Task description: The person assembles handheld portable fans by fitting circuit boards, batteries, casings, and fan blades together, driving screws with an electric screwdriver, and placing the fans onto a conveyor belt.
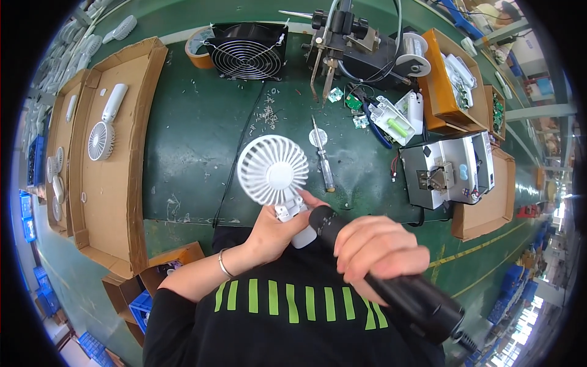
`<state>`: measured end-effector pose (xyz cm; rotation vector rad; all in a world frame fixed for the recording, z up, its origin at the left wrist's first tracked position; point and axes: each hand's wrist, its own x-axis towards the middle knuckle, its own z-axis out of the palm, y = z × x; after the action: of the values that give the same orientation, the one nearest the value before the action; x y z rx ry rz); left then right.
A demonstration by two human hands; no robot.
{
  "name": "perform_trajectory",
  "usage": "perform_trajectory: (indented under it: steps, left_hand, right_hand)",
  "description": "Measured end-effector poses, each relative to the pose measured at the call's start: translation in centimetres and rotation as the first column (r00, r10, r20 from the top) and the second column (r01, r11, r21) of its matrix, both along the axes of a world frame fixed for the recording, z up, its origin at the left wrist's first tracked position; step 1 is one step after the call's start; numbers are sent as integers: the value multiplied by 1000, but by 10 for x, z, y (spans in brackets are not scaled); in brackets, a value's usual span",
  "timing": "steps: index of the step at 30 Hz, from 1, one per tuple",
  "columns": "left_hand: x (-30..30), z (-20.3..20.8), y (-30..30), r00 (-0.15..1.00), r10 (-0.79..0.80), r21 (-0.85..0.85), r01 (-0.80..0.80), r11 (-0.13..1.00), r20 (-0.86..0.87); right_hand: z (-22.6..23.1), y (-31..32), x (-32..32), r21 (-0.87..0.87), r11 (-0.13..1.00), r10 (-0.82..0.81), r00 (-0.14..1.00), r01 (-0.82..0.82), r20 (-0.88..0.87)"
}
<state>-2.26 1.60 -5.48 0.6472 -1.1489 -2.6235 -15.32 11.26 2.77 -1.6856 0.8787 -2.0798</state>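
My left hand [273, 235] is closed round the neck of a white handheld fan [276, 171], whose round ribbed head points away from me over the table's near edge. In my right hand [380, 249] is a black electric screwdriver [422, 306], its fingers wrapped round the body. The tool's front end meets the fan's handle near my left fingertips; its bit is hidden there. Just beyond the fan, a screwdriver with a clear handle [326, 171] lies on the green mat, its shaft across a small white disc [318, 137].
Cardboard trays [137, 177] with white fans stand at the left. A black cooling fan [247, 52] and a soldering stand [342, 37] are at the back. Pliers [379, 128], circuit boards, an opened white casing [393, 119] and a grey metal device [446, 174] sit at the right. Loose screws [267, 113] lie mid-table.
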Motion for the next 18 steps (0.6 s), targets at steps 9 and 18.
perform_trajectory:
  steps: [9, 18]
  left_hand:
    - [10, -3, 1, 985, -51, -46, 44, 998, -166]
    - [5, -2, 8, 990, -74, -52, 68, 996, -123]
  right_hand:
    - [6, -4, 24, -241, 968, 61, 996, -75, -64]
    - [12, 18, 6, -50, 965, 245, 956, -256, -161]
